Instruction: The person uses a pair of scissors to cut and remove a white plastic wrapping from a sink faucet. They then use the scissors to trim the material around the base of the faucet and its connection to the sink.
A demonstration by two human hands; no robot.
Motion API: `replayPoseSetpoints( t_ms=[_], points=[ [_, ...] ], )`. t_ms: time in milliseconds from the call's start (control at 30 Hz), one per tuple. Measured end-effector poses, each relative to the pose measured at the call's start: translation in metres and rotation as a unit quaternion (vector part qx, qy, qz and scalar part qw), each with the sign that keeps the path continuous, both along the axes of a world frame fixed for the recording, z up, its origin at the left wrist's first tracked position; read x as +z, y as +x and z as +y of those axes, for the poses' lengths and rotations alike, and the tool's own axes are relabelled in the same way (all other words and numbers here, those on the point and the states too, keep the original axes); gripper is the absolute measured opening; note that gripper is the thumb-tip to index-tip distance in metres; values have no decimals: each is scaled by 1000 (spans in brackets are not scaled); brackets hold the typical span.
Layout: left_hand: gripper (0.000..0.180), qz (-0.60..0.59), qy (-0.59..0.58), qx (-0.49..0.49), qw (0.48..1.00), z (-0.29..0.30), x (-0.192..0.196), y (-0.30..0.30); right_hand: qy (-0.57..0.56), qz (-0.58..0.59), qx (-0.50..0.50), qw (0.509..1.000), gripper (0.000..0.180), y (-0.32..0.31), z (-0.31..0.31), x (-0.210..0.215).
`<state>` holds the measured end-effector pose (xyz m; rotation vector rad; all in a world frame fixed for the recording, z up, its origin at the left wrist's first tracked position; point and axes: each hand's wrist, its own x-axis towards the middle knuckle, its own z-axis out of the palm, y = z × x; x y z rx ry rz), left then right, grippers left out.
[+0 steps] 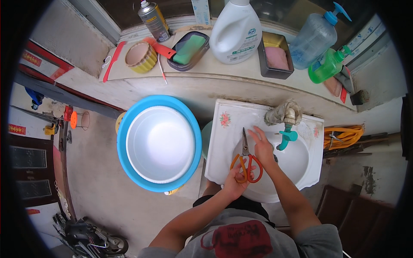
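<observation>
Over a white wash basin (pixel 223 146) my left hand (pixel 234 180) grips the orange handles of a pair of scissors (pixel 246 161), blades pointing away from me. My right hand (pixel 262 146) is beside the scissors with its fingers spread, touching or hovering at the blades; which one I cannot tell. A teal tap (pixel 286 137) with a cloth-wrapped pipe stands just right of that hand.
A white bowl sits inside a blue basin (pixel 129 172) to the left. The ledge behind holds a spray can (pixel 154 20), a yellow cup (pixel 141 56), a green soap dish (pixel 189 49), a white jug (pixel 235 32), a pink soap box (pixel 276 58) and pump bottles (pixel 316 36).
</observation>
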<state>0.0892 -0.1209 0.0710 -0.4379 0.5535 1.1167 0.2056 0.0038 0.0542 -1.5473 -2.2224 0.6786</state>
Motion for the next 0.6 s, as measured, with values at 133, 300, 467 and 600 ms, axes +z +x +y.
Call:
replayPoseSetpoints(
  t_ms=[133,300,467,600],
  points=[
    [36,-16,-41,-23,999,-11,-14,32,-287,169,-10,943,29,33,-27,10],
    [27,18,-88,-43,995,-2,3,43,-269,162,-109,943,31,65,-27,30],
    [24,51,-69,-78,993,-9,-9,49,96,-68,26,993,32,42,-62,91],
    [27,38,1,-98,994,-2,-10,59,19,-183,36,982,40,39,-61,76]
  ],
)
